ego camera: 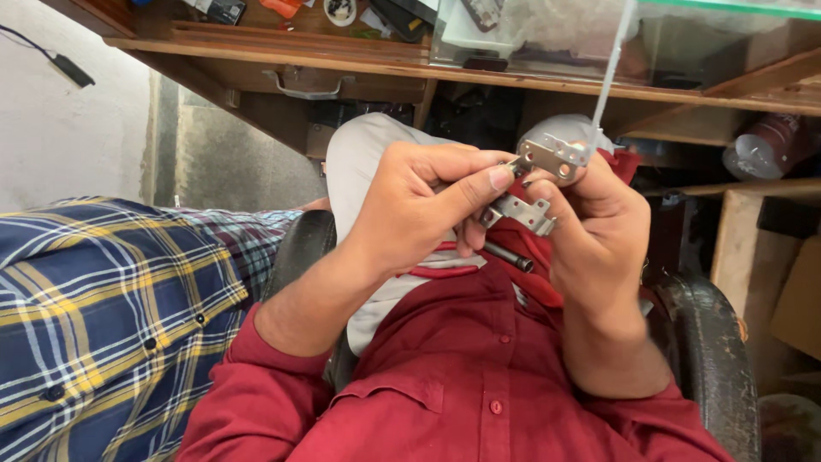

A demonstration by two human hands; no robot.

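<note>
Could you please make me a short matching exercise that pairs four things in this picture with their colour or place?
Things:
1. metal hinge
2. shirt
3. drawer handle
4. plaid sleeve

Descriptions:
A. dark red, buttoned
B. under the wooden bench, top left
C. blue and yellow, at the left edge
D. silver, pinched between the left hand and right hand

Pairs: 1-D, 2-A, 3-B, 4-C

**A cluttered wooden workshop corner**

A brown wooden work surface is running across the top, with a grey metal drawer handle hanging beneath it. A rough pale plaster wall is standing at the left. A worn black padded chair is showing below, and a sheet of clear glass is lying at the upper right.
</note>
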